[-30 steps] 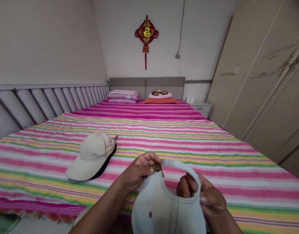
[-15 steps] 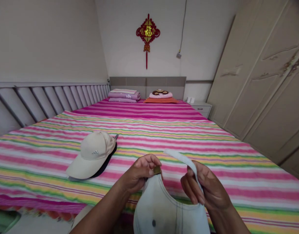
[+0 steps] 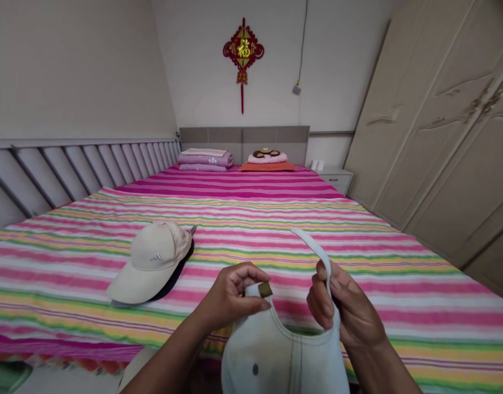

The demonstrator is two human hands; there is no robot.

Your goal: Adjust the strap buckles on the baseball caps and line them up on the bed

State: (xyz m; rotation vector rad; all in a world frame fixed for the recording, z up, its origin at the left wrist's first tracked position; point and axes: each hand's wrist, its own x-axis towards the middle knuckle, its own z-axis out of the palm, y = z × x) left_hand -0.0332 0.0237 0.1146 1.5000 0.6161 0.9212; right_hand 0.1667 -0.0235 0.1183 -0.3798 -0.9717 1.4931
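A pale, whitish cap point(image 3: 284, 358) is held up at the bottom centre, its back opening towards the bed. My left hand point(image 3: 239, 293) pinches the cap's edge beside a brass-coloured buckle point(image 3: 265, 289). On the other side of the opening, my right hand point(image 3: 344, 301) grips the base of the loose strap point(image 3: 313, 243), whose free end curves up and to the left. Strap and buckle are apart. To the left, a beige cap point(image 3: 155, 257) lies on the striped bedspread point(image 3: 243, 241), with a dark cap partly hidden beneath it.
Folded purple bedding point(image 3: 206, 158) and a pink folded item point(image 3: 267, 157) on an orange one lie by the headboard point(image 3: 276, 137). A rail point(image 3: 91, 164) runs along the left. At right stand a nightstand point(image 3: 337, 179) and wardrobe point(image 3: 432, 131).
The strap's free end has risen and moved right, with more of it standing above my right hand. My left fingers have shifted around the buckle. The view has turned slightly.
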